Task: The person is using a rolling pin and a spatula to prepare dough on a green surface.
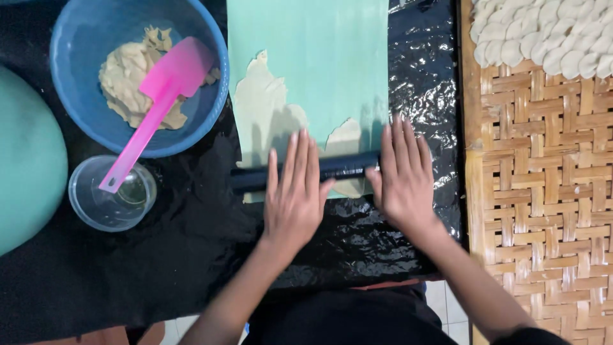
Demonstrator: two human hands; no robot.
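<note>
Both hands, left hand (295, 191) and right hand (401, 176), lie flat and open on a dark roller (300, 172) across thin, soft dough (268, 115) on the green sheet (325, 57); it likely tears easily, so press at the roller's ends. Beyond sits a blue bowl (211, 108) with a pink spatula (156, 105).

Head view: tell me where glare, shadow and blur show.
Head view: glare ripples over the crinkled black plastic; both hands, left and right, throw soft shadows up the green mat and dough; the fingertips look slightly blurred; the woven tray is evenly lit.
</note>
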